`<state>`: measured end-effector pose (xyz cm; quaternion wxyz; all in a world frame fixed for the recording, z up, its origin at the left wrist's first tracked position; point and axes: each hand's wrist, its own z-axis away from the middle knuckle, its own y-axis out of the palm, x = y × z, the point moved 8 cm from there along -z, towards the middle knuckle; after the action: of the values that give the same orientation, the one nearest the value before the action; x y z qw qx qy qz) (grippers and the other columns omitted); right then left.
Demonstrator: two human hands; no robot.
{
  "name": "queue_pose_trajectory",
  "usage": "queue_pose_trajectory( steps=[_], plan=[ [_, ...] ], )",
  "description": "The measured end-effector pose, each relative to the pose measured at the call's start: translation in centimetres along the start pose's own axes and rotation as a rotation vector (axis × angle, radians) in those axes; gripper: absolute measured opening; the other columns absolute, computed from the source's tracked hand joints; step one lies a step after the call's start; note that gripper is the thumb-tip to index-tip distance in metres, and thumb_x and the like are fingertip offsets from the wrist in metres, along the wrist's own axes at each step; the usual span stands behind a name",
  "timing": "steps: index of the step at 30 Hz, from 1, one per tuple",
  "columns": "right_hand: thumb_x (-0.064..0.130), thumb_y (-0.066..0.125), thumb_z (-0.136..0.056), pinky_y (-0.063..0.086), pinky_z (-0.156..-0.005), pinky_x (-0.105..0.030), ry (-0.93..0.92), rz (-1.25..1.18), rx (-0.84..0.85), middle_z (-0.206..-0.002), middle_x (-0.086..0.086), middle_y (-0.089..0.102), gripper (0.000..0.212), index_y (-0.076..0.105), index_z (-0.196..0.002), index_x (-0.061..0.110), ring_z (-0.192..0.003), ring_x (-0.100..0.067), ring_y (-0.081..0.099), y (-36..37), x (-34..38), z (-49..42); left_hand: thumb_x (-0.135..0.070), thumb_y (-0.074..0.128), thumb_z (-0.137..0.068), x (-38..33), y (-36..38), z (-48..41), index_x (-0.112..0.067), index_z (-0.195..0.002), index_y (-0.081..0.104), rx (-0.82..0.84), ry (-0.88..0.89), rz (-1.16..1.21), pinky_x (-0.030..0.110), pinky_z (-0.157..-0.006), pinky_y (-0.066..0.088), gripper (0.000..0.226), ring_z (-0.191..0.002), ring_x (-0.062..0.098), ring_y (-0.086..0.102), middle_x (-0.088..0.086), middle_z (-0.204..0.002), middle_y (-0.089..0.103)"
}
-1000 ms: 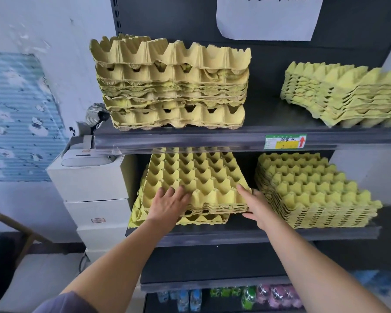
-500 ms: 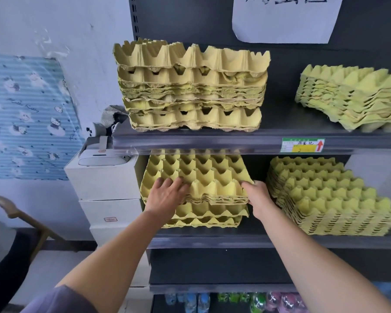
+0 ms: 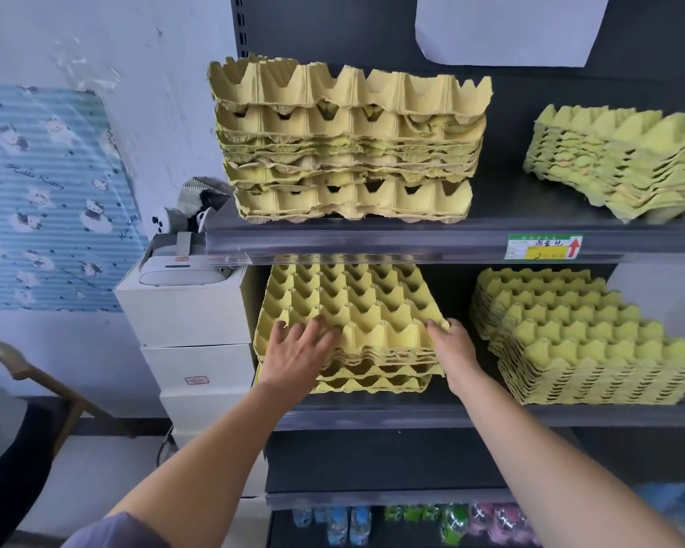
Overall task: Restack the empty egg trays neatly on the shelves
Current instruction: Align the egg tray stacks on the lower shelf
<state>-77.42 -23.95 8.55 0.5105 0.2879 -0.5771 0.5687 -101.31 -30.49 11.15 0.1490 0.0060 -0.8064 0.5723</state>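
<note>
I see my left hand (image 3: 297, 352) lying flat, fingers spread, on the top egg tray (image 3: 352, 306) of the left stack (image 3: 376, 373) on the middle shelf (image 3: 471, 415); my right hand (image 3: 453, 346) grips that tray's front right corner (thumb on top).

1 head-worn camera looks forward and down, near the shelves (image 3: 372, 241).

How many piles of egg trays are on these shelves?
4: the upper left pile, the upper right pile, partly cut off, the lower left pile, touched by the left hand and right hand, and the lower right pile. More may lie outside the picture.
</note>
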Motion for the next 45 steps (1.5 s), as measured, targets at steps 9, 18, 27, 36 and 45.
queue_pose_trajectory(
  steps=[9,18,27,36,45],
  plan=[
    [0.011,0.074,-0.072,0.054,-0.082,-0.043,-1.157,0.862,-0.246,-0.112,-0.009,0.060,0.036,0.067,-0.107,0.015,-0.100,-0.029,0.058,4.8,8.5,11.6,-0.032,0.086,-0.055,3.4,-2.2,2.0,-0.023,-0.127,0.043,-0.236,0.025,0.122,0.039,-0.097,0.031,0.085,-0.109,0.028,0.056,0.003,-0.119,0.059],
    [0.024,0.048,-0.098,0.054,-0.085,-0.042,-0.339,0.440,0.436,-0.096,-0.021,0.067,0.037,0.058,-0.114,-0.008,-0.080,-0.027,0.063,11.6,5.0,11.8,-0.023,0.070,-0.079,6.3,1.1,3.9,-0.036,-0.139,-0.006,0.097,-0.126,0.212,0.037,-0.082,0.047,0.097,-0.103,0.028,0.057,0.006,-0.143,0.031],
    [0.018,0.067,-0.088,0.051,-0.089,-0.035,0.481,-0.707,0.314,-0.126,-0.019,0.049,0.049,0.045,-0.131,0.008,-0.110,-0.029,0.052,15.6,2.0,12.0,-0.006,0.048,-0.088,6.6,1.5,2.9,-0.021,-0.147,0.012,0.128,-0.192,0.325,0.039,-0.077,0.048,0.071,-0.102,0.029,0.053,0.006,-0.129,0.034],
    [0.043,0.076,-0.075,0.057,-0.060,-0.046,0.559,-0.795,0.154,-0.110,-0.016,0.058,0.057,0.049,-0.115,0.014,-0.091,-0.039,0.060,16.9,4.7,11.0,-0.032,0.051,-0.093,5.7,-3.2,0.9,-0.014,-0.133,0.037,-0.007,0.055,0.224,0.037,-0.078,0.048,0.045,-0.104,0.027,0.055,0.002,-0.129,0.044],
    [0.017,0.064,-0.089,0.051,-0.077,-0.065,0.518,-0.741,0.092,-0.106,-0.015,0.049,0.031,0.042,-0.112,0.014,-0.099,-0.040,0.053,14.6,3.9,10.0,0.001,0.040,-0.091,9.8,-2.6,1.7,-0.016,-0.143,0.029,-0.102,-0.246,0.582,0.035,-0.084,0.042,0.057,-0.113,0.029,0.049,0.004,-0.143,0.032]
  ],
)
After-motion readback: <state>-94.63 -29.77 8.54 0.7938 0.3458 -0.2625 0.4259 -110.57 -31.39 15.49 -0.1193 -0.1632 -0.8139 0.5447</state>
